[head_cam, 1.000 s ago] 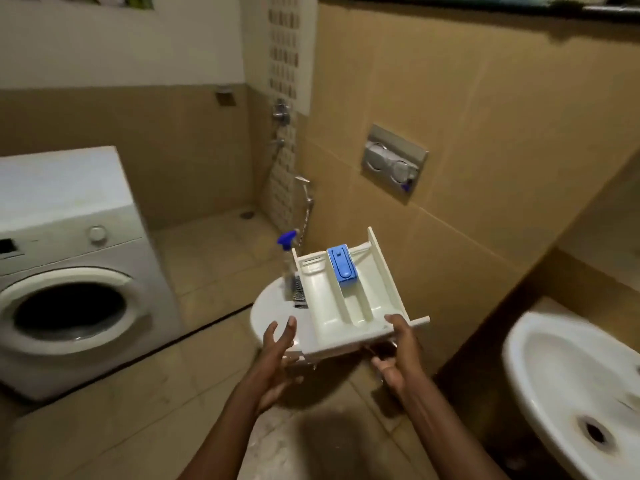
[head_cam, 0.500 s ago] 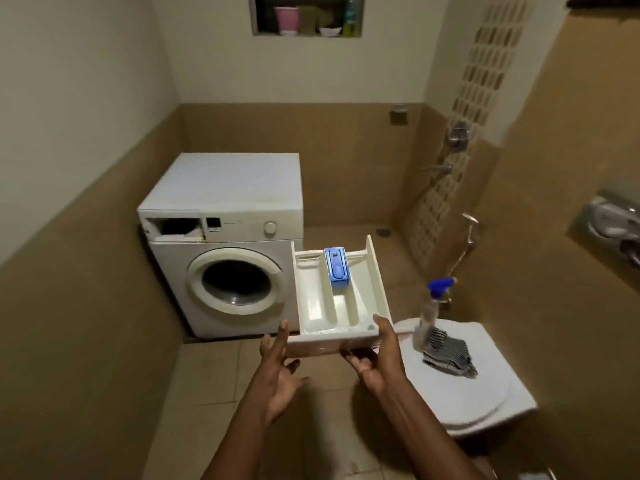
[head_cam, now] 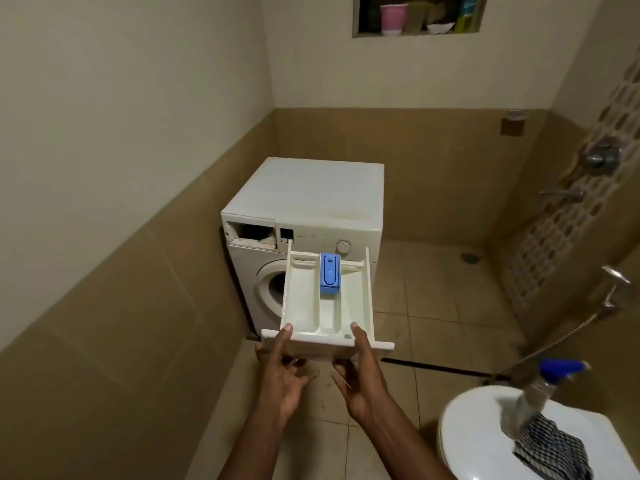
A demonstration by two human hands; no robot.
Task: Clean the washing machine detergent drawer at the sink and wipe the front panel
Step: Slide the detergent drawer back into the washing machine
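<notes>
I hold the white detergent drawer (head_cam: 304, 306) level in front of me, its blue insert (head_cam: 330, 274) at the far end. My left hand (head_cam: 282, 372) grips the drawer's front panel at the left, thumb on top and fingers underneath. My right hand (head_cam: 360, 375) grips the same panel at the right. Behind the drawer stands the white washing machine (head_cam: 311, 202), with its empty drawer slot (head_cam: 251, 233) open at the top left of the front panel (head_cam: 322, 235). The drawer hides part of the machine's door.
On the closed toilet lid (head_cam: 478, 427) at the lower right stand a spray bottle (head_cam: 540, 386) with a blue trigger and a checked cloth (head_cam: 550, 448). Shower taps (head_cam: 599, 157) and a hand spray (head_cam: 613, 292) are on the right wall. A wall niche (head_cam: 419, 15) holds cups.
The view has swung left from the sink and toilet toward the washing machine. The drawer moved with it, and my left hand has closed onto the drawer's front.
</notes>
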